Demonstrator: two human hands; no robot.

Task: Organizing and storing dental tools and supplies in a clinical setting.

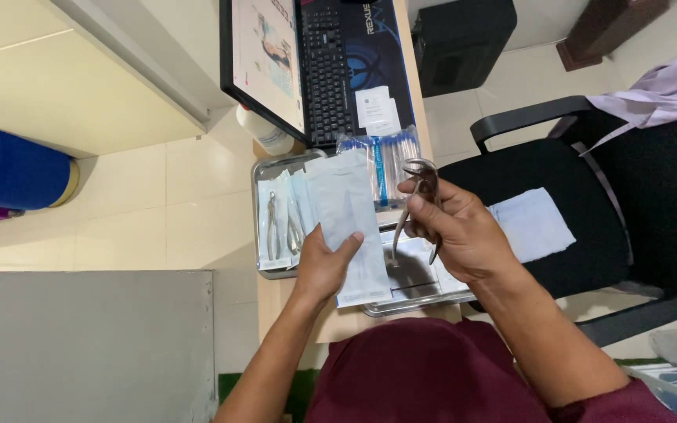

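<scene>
My left hand [321, 266] holds a flat white sterilisation pouch [347, 211] upright over the desk, thumb on its front. My right hand [456, 231] grips a steel dental forceps [417, 200], its handles up by my fingers and its tip pointing down beside the pouch. Below them lies a metal tray [401, 301] with more pouches. To the left, a second steel tray [264, 168] carries sealed pouches with instruments [282, 223] inside.
A black keyboard [325, 70], a monitor [264, 55] and a white bottle [266, 135] stand at the desk's far end. A packet of blue-striped tubes [389, 157] lies beside the trays. To the right, a black office chair [566, 204] holds a folded white cloth [534, 223].
</scene>
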